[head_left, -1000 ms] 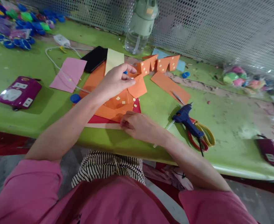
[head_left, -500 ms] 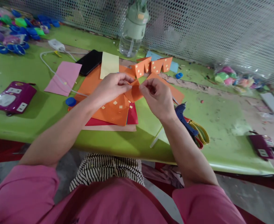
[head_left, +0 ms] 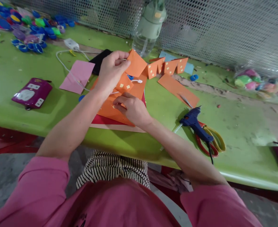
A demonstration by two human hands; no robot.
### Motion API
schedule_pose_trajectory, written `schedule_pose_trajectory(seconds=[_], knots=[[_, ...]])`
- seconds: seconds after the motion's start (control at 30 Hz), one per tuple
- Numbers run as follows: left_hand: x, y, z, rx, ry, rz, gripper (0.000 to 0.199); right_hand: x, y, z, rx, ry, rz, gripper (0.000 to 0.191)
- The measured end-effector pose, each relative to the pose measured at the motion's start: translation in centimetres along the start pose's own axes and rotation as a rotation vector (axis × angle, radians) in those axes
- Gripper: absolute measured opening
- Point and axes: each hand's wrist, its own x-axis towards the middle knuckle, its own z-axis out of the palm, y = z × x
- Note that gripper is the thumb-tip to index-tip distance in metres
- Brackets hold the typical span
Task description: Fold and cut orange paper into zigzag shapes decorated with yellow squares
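Observation:
A folded orange paper piece (head_left: 137, 64) is pinched by its left edge in my left hand (head_left: 112, 71), lifted above the pile. Lower down, my right hand (head_left: 134, 108) has its thumb and fingertips drawn together at the orange sheet (head_left: 127, 119). A small pale square shows by those fingertips; whether they grip it I cannot tell. More pale yellow squares (head_left: 121, 85) lie on the orange paper between my hands. Behind to the right stand orange zigzag-folded strips (head_left: 168, 66) dotted with pale squares.
A blue glue gun (head_left: 195, 121) lies over red-and-yellow-handled scissors (head_left: 220, 140) at right. Behind stands a green water bottle (head_left: 147, 30). A pink sheet (head_left: 78, 75), black phone (head_left: 98, 61), white cable (head_left: 63, 64) and purple socket block (head_left: 32, 93) are on the left.
My right hand has let go of the folded orange paper and moved down and left to the sheet. My left hand has raised the paper. The view has shifted slightly left.

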Motion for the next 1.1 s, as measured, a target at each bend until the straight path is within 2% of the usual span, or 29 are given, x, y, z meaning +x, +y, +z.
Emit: schedule_pose_trajectory(seconds=[0.27,0.43,0.47,0.53,0.67,0.73,0.83,0.93,1.1], knots=[[-0.2,0.2,0.2,0.009,-0.045,-0.055,0.018,1.2,-0.1,0.0,-0.038,-0.094,0.033,0.014],[-0.2,-0.1,0.3,-0.021,-0.047,-0.033,0.008,0.9,-0.6,-0.4,-0.024,-0.116,0.058,0.010],[-0.3,-0.2,0.4,-0.026,-0.051,-0.026,0.007,0.5,-0.5,-0.8,0.007,-0.090,0.039,0.010],[-0.4,-0.3,0.6,-0.021,-0.062,-0.014,0.008,-0.4,0.0,-2.1,0.100,0.040,-0.005,0.009],[-1.2,0.0,1.0,0.011,-0.102,0.006,0.011,-1.6,2.3,-5.5,0.256,0.471,0.001,0.005],[-1.8,0.3,1.4,0.028,-0.131,-0.003,0.011,-1.6,3.6,-6.7,0.279,0.601,0.017,0.007],[-2.7,0.8,1.8,0.028,-0.201,-0.013,0.010,-1.3,4.8,-7.3,0.266,0.652,0.037,0.009],[-3.4,1.3,2.2,0.015,-0.256,-0.025,0.011,-1.1,5.1,-7.0,0.253,0.621,0.052,0.010],[-3.9,1.7,2.5,0.020,-0.278,-0.039,0.013,-1.1,5.1,-6.8,0.238,0.605,0.050,0.011]])
